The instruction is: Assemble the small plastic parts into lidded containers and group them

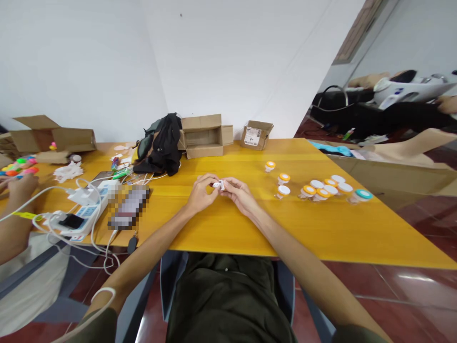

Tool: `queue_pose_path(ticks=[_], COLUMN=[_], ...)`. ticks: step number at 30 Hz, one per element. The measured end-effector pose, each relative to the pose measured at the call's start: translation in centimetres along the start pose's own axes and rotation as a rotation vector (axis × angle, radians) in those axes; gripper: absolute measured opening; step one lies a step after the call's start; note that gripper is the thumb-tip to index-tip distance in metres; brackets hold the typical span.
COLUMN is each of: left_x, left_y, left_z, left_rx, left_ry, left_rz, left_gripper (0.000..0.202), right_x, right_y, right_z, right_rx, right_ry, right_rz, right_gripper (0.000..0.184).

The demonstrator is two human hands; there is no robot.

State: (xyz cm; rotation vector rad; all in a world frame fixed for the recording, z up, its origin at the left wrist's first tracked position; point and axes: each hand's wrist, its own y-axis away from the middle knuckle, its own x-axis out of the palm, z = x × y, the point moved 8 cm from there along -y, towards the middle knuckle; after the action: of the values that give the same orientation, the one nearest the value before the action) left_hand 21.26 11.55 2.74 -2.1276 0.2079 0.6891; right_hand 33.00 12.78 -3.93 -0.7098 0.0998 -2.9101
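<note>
Both hands meet above the middle of the yellow wooden table (221, 228). Between them is a small white object (219, 185) with a dark spot near its left end; it is too small to name. My left hand (202, 193) is closed on its left side, thumb and fingers pinching. From the other side my right hand (240, 194) pinches it too, fingertips together. Fingers cover much of the object. To the right stand several small clear jars with orange lids, among them a single jar (283, 191) and one with a teal lid (361, 195).
Behind are an open cardboard box (204, 138), a smaller box (255, 135) and a black bag (162, 145). At left lie a power strip (91, 209) with tangled white cables and a blurred phone (130, 207). Another person's hand (21, 188) is at the far left.
</note>
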Motion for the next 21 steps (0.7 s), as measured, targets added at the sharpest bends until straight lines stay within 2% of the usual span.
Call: queue_pose_path(ticks=[21], left_x=[-0.05], left_y=[-0.01], left_z=[0.06], left_rx=[-0.015], left_ry=[0.027], left_rz=[-0.025], left_gripper=[0.009], right_x=[-0.01], right_y=[-0.04], right_z=[-0.05], right_rx=[-0.020], right_ry=[-0.015], right_rz=[-0.049], right_gripper=[0.034])
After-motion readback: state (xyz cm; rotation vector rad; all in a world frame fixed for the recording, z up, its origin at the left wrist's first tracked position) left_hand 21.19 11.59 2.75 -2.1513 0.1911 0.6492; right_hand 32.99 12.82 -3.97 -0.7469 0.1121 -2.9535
